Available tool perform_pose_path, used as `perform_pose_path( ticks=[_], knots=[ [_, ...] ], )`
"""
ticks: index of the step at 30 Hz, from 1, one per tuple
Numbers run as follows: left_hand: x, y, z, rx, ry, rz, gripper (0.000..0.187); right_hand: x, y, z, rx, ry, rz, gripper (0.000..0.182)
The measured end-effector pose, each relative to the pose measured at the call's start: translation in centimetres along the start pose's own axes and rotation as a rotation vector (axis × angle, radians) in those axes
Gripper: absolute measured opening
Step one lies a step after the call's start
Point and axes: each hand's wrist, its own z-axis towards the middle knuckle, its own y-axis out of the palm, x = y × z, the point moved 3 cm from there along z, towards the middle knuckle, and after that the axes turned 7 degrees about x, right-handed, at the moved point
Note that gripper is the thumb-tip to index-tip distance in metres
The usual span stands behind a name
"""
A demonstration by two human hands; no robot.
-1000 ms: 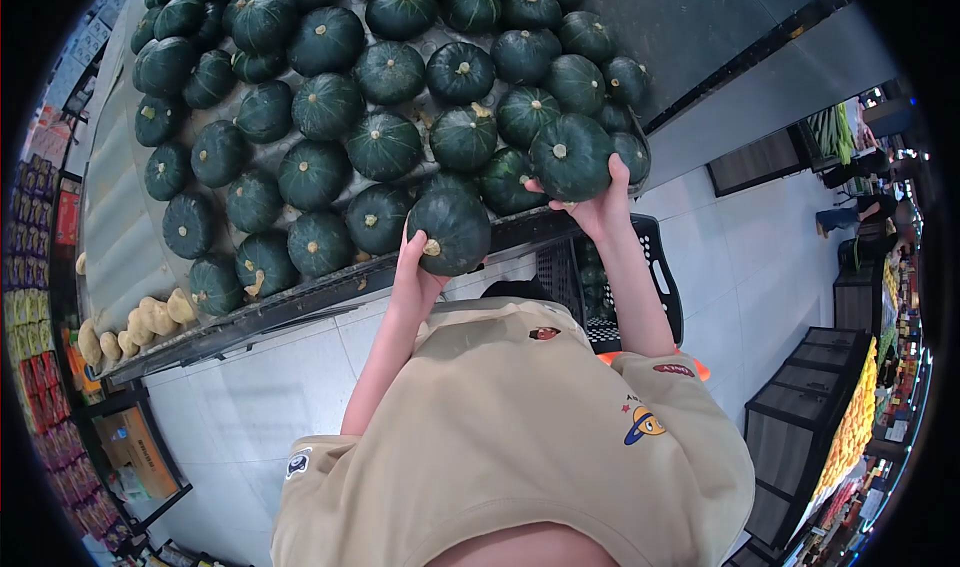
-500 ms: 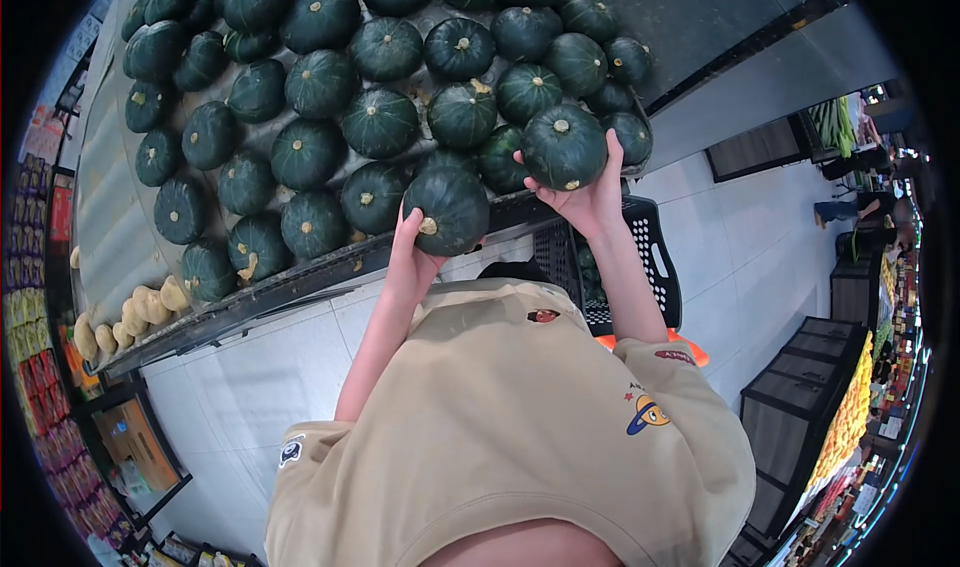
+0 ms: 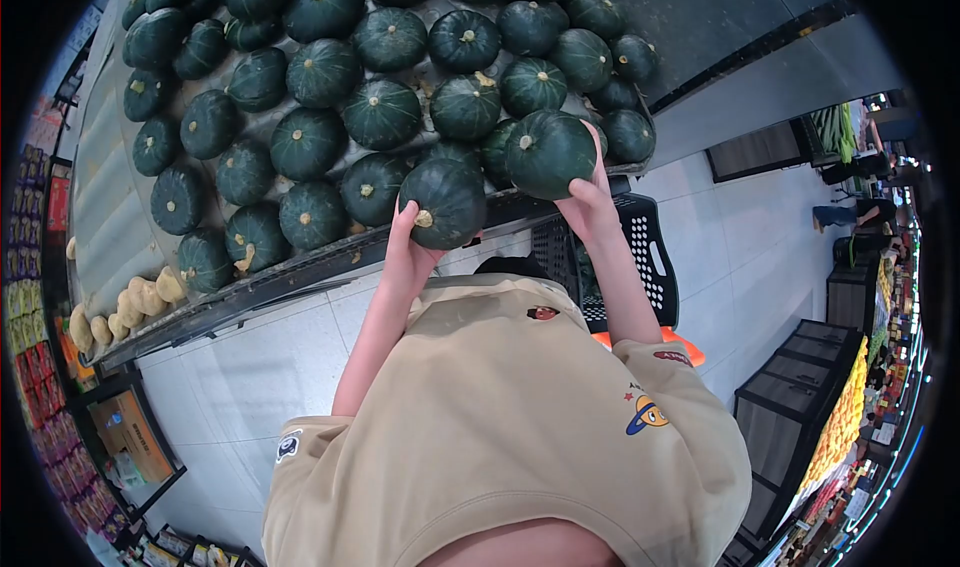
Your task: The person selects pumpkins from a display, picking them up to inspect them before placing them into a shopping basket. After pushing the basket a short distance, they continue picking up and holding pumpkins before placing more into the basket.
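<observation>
Left hand (image 3: 408, 249) cups one squash (image 3: 443, 201) from below; right hand (image 3: 585, 204) grips another squash (image 3: 549, 153), just beside it, above the display shelf (image 3: 300, 267).

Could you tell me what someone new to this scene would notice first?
A sloping display stand fills the upper left, packed with dark green squashes. At its front edge, the left hand and right hand each hold one squash. A black basket sits just right of the arms.
</observation>
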Motion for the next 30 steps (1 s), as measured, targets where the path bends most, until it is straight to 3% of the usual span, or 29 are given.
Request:
perform_pose_path(
  ticks=[5,8,15,19,21,25,28,30],
  knots=[
    [0.0,-0.2,0.0,-0.021,-0.027,0.040,0.061,-0.2,0.2,0.3,0.036,-0.190,-0.321,0.090],
    [-0.1,-0.2,0.0,0.002,-0.023,0.035,0.061,-1.7,1.8,0.0,0.097,-0.672,-0.996,0.085],
    [0.2,0.0,-0.2,-0.019,-0.006,0.025,0.061,-3.8,2.3,0.5,0.130,-0.868,-1.347,0.079],
    [0.3,-0.1,-0.2,-0.059,-0.014,0.027,0.061,-6.7,2.1,2.5,0.046,-0.977,-1.497,0.077],
    [0.5,0.0,-0.4,0.002,-0.005,0.001,0.061,-8.9,1.5,4.3,0.075,-1.030,-1.557,0.076],
    [0.8,-0.1,-0.7,-0.072,-0.005,0.007,0.061,-13.1,-1.2,8.0,0.160,-0.975,-1.685,0.073],
    [1.0,0.1,-1.1,0.000,0.015,-0.048,0.061,-14.2,-3.6,9.0,0.181,-0.837,-1.780,0.073],
    [1.1,0.1,-1.2,0.081,0.029,-0.085,0.061,-13.6,-4.5,9.0,0.069,-0.681,-1.926,0.073]
  ],
)
